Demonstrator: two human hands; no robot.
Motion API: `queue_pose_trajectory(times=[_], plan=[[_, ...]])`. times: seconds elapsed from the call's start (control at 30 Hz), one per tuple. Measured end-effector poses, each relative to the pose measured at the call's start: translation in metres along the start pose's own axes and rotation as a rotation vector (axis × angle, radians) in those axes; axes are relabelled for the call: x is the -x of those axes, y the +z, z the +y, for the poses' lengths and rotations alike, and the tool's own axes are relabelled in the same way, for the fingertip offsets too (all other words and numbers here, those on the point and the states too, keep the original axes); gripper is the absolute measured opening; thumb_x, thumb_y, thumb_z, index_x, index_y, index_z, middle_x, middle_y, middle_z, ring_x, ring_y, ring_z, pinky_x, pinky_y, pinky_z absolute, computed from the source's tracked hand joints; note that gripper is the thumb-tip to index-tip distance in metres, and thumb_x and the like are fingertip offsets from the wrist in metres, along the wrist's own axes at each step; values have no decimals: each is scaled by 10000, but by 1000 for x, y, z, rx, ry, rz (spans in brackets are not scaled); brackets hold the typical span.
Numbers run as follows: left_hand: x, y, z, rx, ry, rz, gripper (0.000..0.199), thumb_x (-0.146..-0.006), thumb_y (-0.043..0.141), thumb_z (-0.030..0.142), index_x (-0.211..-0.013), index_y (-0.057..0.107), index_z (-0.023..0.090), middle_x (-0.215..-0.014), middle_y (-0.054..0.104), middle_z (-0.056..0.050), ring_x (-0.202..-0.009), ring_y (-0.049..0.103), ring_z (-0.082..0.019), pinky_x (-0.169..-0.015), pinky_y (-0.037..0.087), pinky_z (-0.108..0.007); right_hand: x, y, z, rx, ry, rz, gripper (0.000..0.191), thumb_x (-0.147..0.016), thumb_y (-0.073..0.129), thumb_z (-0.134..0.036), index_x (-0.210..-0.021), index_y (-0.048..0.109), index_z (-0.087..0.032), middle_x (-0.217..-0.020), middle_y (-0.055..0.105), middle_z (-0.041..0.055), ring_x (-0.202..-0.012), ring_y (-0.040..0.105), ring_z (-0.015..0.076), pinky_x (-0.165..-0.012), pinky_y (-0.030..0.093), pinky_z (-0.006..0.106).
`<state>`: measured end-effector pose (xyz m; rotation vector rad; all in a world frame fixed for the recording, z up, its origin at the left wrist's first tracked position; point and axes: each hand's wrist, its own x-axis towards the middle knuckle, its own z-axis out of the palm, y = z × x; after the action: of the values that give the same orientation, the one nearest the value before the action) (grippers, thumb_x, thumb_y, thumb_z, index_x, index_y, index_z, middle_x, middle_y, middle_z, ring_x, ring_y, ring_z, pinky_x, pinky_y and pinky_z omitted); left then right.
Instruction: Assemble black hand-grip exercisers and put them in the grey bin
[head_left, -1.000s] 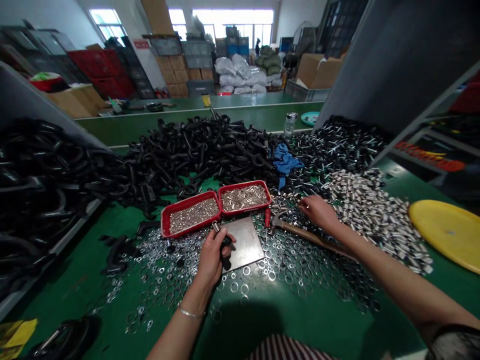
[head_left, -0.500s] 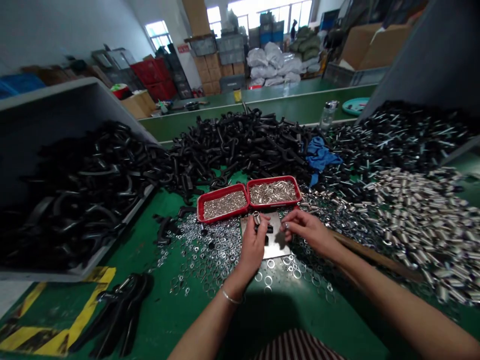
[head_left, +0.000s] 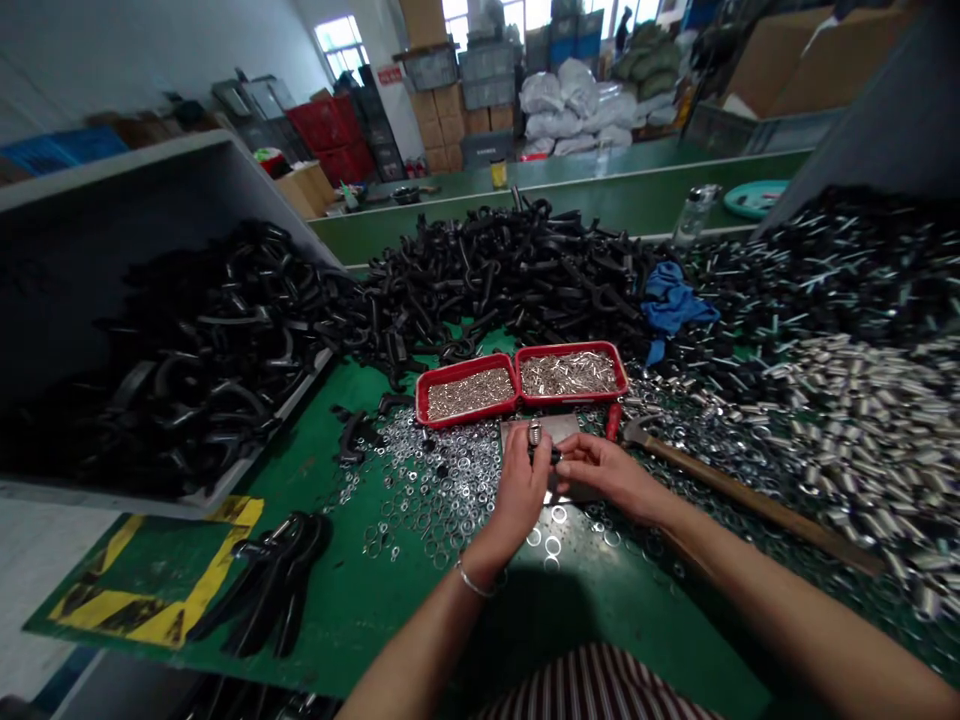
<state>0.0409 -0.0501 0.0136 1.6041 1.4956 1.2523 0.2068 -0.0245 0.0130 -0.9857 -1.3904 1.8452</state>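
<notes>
Left fingers [head_left: 521, 472] grip a black shackle [head_left: 545, 456], right fingers [head_left: 574, 464] pinched just beside.

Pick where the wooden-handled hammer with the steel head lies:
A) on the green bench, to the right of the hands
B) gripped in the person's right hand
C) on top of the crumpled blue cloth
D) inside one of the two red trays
A. The wooden-handled hammer lies on the green bench, to the right of the right hand, which is not holding it.
</notes>
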Motion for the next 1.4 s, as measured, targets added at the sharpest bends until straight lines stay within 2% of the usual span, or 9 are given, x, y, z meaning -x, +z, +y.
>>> queue_pose_trajectory(times=[0.17, 0.27, 0.43, 0.57, 0.7, 1.03, 1.2, 1.3, 1.4], plan=[[1, -6, 7, 154, -103, -38, 220, -1028, 414, 403, -1071, 522, 216, -1063, 620, -59, -1017, 587, -191, -946, 435, -328, -1, 8, 5, 757, -611, 145, 285, -990, 542, -311, -1247, 602, -205, -1128, 684, 116, -1055, 620, 258, -980, 493, 485], [-1, -7, 3, 194, -142, -33, 215, -1009, 452, 409, -1059, 538, 219, -1039, 632, -46, -980, 594, -185, -921, 439, -311, 0, 12, 8, 997, -691, 182, 364, -1032, 459, -320, -1362, 553, -197, -1053, 685, 126, -1001, 616, 260, -898, 529, 444], [-13, -7, -10, 292, -217, -5, 281, -970, 506, 477, -1005, 601, 214, -960, 655, -30, -876, 605, -167, -835, 453, -278, 14, -33, -6, 1167, -489, 59, 399, -1020, 493, -360, -1393, 536, -225, -1102, 682, 111, -990, 640, 234, -861, 543, 374], [-22, -9, -16, 506, -382, 131, 347, -898, 589, 535, -983, 611, 199, -921, 663, -17, -751, 596, -138, -728, 471, -253, 25, -138, -32, 1446, -50, 550, 294, -1036, 407, -258, -1217, 620, -168, -1156, 680, 118, -1052, 632, 206, -921, 503, 323], [-17, -1, -19, 659, -494, 152, 363, -835, 674, 515, -958, 600, 182, -927, 663, -24, -770, 618, -137, -741, 510, -263, 20, -220, -45, 1553, 197, 698, 252, -963, 460, -128, -1070, 676, -58, -1080, 677, 235, -1059, 638, 284, -915, 482, 378], [-18, 17, -12, 784, -514, 73, 349, -828, 702, 471, -944, 569, 170, -864, 633, -1, -739, 579, -103, -726, 475, -234, 18, -251, -50, 1577, 483, 566, 68, -819, 683, -98, -801, 738, -62, -900, 719, 268, -873, 708, 304, -740, 462, 362], [-21, 9, -18, 872, -526, 114, 365, -813, 715, 470, -922, 541, 168, -843, 639, -10, -710, 572, -104, -720, 461, -247, 32, -214, -63, 1538, 228, 577, 213, -935, 575, -169, -1063, 710, -64, -1048, 694, 270, -979, 674, 286, -789, 452, 379], [-18, 9, -11, 884, -539, 118, 379, -800, 726, 482, -917, 534, 177, -849, 632, -6, -719, 577, -111, -737, 469, -259, 36, -137, -61, 1167, -279, 406, 247, -952, 593, -316, -1160, 688, -223, -1130, 699, 118, -1005, 663, 248, -859, 494, 375], [-15, 11, 1, 853, -490, 70, 358, -842, 680, 504, -938, 543, 187, -873, 630, -7, -749, 587, -124, -761, 479, -268, 31, -59, -53, 930, -371, 246, 218, -931, 625, -366, -1111, 666, -249, -1047, 717, 71, -899, 679, 233, -794, 534, 372]])
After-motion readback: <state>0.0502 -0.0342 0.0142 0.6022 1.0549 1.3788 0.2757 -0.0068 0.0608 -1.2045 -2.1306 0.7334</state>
